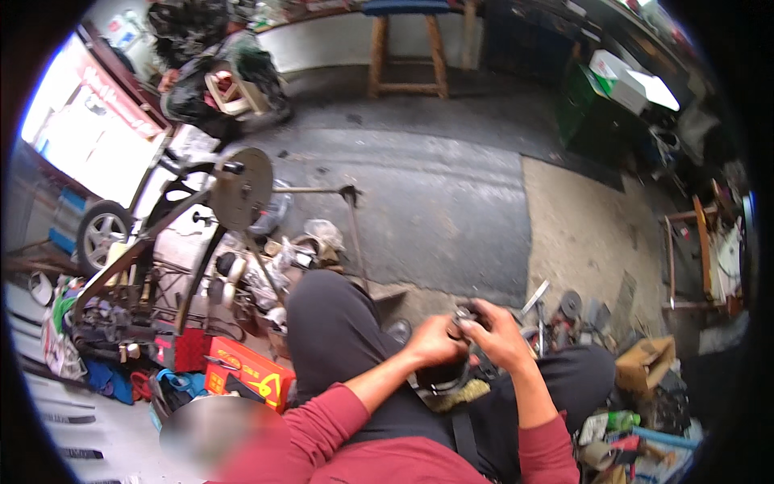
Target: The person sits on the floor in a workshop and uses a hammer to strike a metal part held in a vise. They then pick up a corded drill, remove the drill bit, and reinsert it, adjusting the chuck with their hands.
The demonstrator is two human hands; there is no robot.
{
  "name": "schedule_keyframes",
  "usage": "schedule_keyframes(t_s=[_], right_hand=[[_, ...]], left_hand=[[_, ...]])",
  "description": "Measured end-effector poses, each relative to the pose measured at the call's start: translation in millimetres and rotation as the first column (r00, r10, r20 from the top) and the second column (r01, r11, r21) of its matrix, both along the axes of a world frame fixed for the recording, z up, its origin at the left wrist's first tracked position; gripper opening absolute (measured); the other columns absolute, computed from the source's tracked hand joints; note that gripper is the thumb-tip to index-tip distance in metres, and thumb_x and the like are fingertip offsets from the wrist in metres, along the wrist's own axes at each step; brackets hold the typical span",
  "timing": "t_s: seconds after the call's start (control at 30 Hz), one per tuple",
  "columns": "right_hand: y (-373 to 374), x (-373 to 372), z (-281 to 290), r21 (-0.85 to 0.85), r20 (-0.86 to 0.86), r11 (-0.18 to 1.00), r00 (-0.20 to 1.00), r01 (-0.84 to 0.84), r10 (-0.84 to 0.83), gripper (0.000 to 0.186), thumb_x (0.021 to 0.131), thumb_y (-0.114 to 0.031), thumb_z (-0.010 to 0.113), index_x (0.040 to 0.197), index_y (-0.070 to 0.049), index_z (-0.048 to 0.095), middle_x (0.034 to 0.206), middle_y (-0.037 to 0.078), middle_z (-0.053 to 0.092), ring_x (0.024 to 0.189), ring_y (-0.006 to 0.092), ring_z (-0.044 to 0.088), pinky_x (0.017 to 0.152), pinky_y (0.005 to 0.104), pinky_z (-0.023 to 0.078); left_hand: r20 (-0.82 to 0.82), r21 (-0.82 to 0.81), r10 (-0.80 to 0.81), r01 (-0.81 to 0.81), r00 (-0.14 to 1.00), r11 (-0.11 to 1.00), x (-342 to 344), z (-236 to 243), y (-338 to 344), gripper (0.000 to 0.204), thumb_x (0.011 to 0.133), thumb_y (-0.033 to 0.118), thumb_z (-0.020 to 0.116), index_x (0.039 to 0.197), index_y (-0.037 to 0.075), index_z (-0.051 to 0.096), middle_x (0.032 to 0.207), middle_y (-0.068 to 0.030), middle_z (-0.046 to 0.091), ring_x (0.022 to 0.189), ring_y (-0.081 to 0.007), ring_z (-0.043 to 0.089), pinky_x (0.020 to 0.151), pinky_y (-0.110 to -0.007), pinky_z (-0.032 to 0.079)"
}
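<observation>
My left hand (439, 342) and my right hand (501, 339) meet above my lap, both with fingers closed. Between their fingertips shows a small dark and metallic piece (463, 316). Its kind is too small to make out, and the fingers cover part of it. Just below the hands, a black rounded object (442, 376) lies on my lap, partly hidden by my left hand. Beside it is a yellowish, rough-textured patch (466, 393).
At left stands a metal-framed machine with a large round wheel (243, 189), near a red box (248, 373). Tools and a cardboard box (645, 363) lie at right. Farther off are a wooden-legged stool (407, 48) and a green cabinet (595, 113).
</observation>
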State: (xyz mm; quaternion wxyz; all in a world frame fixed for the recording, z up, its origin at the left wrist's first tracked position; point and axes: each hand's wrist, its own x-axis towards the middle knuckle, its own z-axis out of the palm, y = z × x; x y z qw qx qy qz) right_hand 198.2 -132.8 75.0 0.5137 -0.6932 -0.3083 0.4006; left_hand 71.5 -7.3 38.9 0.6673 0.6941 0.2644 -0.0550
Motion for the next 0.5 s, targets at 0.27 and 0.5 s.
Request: schedule_keyframes(t_s=[0.27,0.5], right_hand=[[6.1,-3.3,20.9,-0.233,0.292,0.971,0.956,0.056,0.015,0.037,0.076,-0.026,0.087,0.089,0.001,0.067,0.074,0.012,0.067,0.068,0.0178,0.061,0.064,0.0363,0.05],[6.4,-7.0,26.7,-0.051,0.1,0.999,0.995,0.018,-0.013,0.041,0.078,-0.032,0.087,0.089,0.002,0.066,0.085,0.016,0.069,0.075,0.0242,0.065,0.069,0.038,0.051]], left_hand=[[-0.02,0.191,-0.087,0.089,0.996,0.978,-1.8,1.1,-5.7,0.026,0.079,0.02,0.067,0.098,0.003,0.071,0.082,-0.0185,0.073,0.084,-0.0252,0.074,0.077,-0.043,0.056],[-0.049,0.197,-0.097,0.105,0.994,0.975,0.1,1.2,-3.7,0.032,0.078,0.028,0.069,0.099,0.004,0.068,0.088,-0.0209,0.071,0.087,-0.0351,0.072,0.078,-0.045,0.053]])
